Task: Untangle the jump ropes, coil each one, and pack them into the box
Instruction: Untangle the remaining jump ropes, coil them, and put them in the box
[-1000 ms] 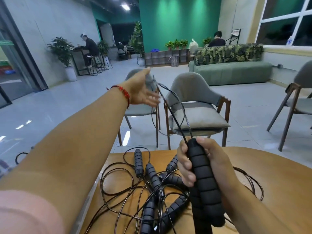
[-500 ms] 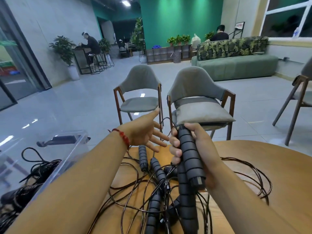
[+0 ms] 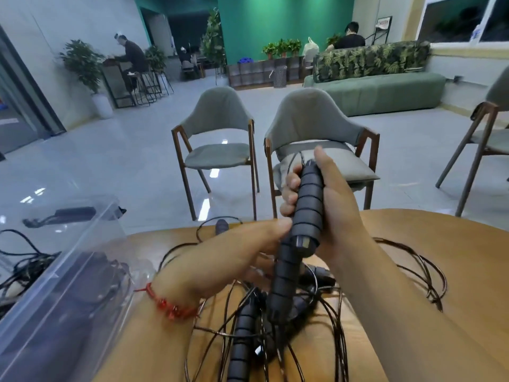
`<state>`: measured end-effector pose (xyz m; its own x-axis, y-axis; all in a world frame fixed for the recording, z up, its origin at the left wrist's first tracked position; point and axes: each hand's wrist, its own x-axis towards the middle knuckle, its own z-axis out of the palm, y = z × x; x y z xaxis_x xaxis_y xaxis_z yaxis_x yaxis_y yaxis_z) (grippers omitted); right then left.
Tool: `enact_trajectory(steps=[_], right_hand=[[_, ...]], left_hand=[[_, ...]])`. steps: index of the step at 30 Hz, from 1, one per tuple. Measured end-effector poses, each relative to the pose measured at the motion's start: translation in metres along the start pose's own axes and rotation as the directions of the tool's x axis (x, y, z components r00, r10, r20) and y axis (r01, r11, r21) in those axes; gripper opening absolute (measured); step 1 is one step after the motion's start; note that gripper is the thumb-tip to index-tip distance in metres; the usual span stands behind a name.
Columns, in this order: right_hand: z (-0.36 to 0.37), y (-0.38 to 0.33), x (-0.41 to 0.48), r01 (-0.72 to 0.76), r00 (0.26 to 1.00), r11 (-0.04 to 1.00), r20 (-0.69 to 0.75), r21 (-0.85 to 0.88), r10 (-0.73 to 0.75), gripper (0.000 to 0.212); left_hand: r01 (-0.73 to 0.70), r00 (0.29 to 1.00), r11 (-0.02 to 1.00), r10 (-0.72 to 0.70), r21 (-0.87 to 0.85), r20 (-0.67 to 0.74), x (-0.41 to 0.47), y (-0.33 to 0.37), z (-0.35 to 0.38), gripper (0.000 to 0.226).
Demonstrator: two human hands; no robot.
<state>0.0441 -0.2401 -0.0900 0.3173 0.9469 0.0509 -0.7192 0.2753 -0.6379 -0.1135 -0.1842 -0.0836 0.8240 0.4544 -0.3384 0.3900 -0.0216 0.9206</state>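
While a few ropes [image 3: 26, 264] already sit in the clear box [image 3: 59, 304], most of the job's left.
Right hand [image 3: 334, 213] is wrapped tight round one black handle [image 3: 308, 205], upright over the bench [image 3: 454, 274]. Left hand [image 3: 234, 260] touches the second handle [image 3: 286, 274] just below it, can't tell if it's gripping. The tangled pile [image 3: 278, 343] lies right under both hands.

cool, even indoor light, glare on the floor [image 3: 212, 172], wide-angle bending at edges.

No legible text anywhere
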Motion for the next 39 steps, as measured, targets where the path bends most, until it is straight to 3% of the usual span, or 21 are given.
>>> enact_trajectory(steps=[2, 5, 8, 12, 16, 24, 27, 31, 35, 39], right_hand=[[0.0, -0.001, -0.002, 0.026, 0.999, 0.999, -0.033, -0.029, -0.027, 0.037], [-0.002, 0.0, 0.0, 0.033, 0.999, 0.994, -0.015, -0.106, -0.035, 0.034], [-0.004, 0.009, 0.004, 0.031, 0.999, 0.945, -0.029, -0.325, -0.043, 0.045], [-0.001, 0.025, -0.001, -0.02, 0.999, 0.932, -0.033, -0.362, 0.009, 0.043], [0.005, 0.022, -0.006, 0.077, 0.997, 0.921, 0.006, -0.381, -0.08, 0.033], [0.007, 0.016, -0.009, 0.204, 0.974, 0.871, -0.002, -0.446, -0.229, 0.028], [0.009, 0.016, -0.012, 0.22, 0.971, 0.875, 0.012, -0.43, -0.238, 0.025], [0.014, 0.02, -0.017, 0.24, 0.966, 0.865, 0.02, -0.441, -0.258, 0.021], [0.019, 0.023, -0.021, 0.282, 0.953, 0.876, 0.009, -0.39, -0.303, 0.031], [0.024, 0.029, -0.022, 0.318, 0.945, 0.886, 0.032, -0.339, -0.327, 0.037]], left_hand=[[0.03, 1.0, 0.998, -0.029, 0.063, -0.011, 0.001, -0.005, 0.001, 0.053], [-0.142, 0.989, 0.988, 0.14, 0.057, 0.037, -0.01, -0.014, -0.006, 0.034], [-0.182, 0.975, 0.983, 0.177, -0.026, -0.136, -0.01, -0.013, -0.005, 0.03], [-0.229, 0.925, 0.973, 0.221, 0.013, -0.308, -0.005, -0.008, -0.002, 0.023], [-0.281, 0.905, 0.956, 0.294, 0.089, -0.308, -0.012, -0.007, 0.001, 0.026], [-0.346, 0.898, 0.937, 0.343, 0.038, -0.275, -0.012, -0.009, 0.015, 0.019], [-0.396, 0.867, 0.915, 0.399, 0.073, -0.3, -0.015, -0.013, 0.023, 0.022], [-0.437, 0.868, 0.899, 0.417, -0.014, -0.27, -0.021, -0.012, 0.026, 0.037], [-0.417, 0.839, 0.874, 0.476, 0.251, -0.264, -0.024, -0.011, 0.029, 0.065], [-0.342, 0.755, 0.804, 0.544, 0.487, -0.367, -0.023, -0.015, 0.026, 0.085]])
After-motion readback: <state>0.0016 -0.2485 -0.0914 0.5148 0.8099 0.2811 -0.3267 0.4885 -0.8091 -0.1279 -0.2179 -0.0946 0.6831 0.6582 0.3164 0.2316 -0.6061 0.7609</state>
